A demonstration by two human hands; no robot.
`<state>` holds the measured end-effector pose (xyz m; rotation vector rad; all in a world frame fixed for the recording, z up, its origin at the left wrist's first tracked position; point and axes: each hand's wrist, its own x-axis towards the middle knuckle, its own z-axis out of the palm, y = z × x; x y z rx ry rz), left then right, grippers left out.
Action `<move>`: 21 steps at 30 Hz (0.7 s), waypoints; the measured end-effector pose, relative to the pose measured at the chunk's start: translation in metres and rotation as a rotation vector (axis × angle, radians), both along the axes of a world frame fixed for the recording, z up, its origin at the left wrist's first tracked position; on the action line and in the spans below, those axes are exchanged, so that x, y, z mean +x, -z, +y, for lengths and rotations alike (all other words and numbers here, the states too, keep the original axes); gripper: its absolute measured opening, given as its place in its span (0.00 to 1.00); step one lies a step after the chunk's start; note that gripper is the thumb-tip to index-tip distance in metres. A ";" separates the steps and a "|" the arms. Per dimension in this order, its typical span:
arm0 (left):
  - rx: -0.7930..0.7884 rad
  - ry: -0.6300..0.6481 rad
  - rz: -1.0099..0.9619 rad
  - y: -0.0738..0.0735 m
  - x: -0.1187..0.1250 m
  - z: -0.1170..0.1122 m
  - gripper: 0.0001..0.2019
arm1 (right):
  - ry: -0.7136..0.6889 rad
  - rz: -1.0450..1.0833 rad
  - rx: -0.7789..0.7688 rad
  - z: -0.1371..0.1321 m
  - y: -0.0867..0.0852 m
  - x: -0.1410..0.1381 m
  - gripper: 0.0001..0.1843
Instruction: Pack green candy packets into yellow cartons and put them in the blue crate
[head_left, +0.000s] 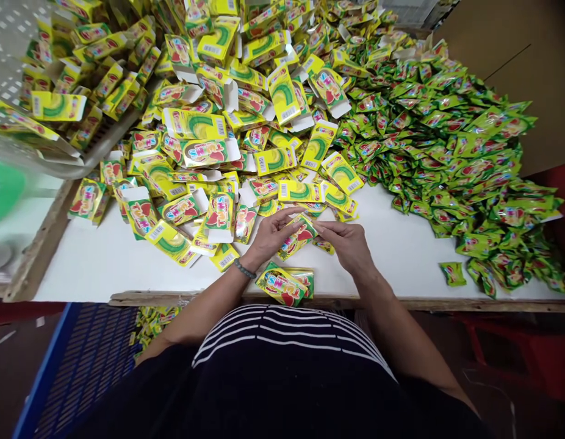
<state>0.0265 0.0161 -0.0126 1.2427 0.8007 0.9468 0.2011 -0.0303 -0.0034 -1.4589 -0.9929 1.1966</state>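
Note:
Both my hands meet over the white table (392,244), near its front edge. My left hand (269,235) and my right hand (344,242) are closed on one small yellow-green candy box (297,236), held tilted between the fingertips. A bead bracelet sits on my left wrist. A closed box (282,285) lies flat just below my hands, by the table's front edge. Whether the held box is open or closed at its ends is hidden by my fingers.
A big heap of open yellow boxes (227,122) fills the table's back and left. A heap of green sachets (460,152) covers the right. One loose sachet (451,273) lies near the front right. A grey perforated tray (17,67) stands far left, a blue crate (81,360) below left.

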 end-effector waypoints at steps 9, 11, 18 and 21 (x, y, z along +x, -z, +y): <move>0.056 0.018 0.118 -0.005 0.000 -0.003 0.23 | -0.185 -0.085 -0.021 0.003 -0.002 0.017 0.14; 0.081 -0.011 0.159 -0.004 0.001 -0.003 0.22 | -0.179 -0.090 -0.024 0.004 0.002 0.015 0.14; -0.019 -0.110 0.033 0.003 0.006 0.000 0.24 | 0.096 -0.205 0.169 -0.009 0.010 -0.012 0.13; -0.091 -0.128 -0.022 0.000 0.006 -0.002 0.24 | 0.140 -0.508 0.422 -0.018 0.009 -0.026 0.12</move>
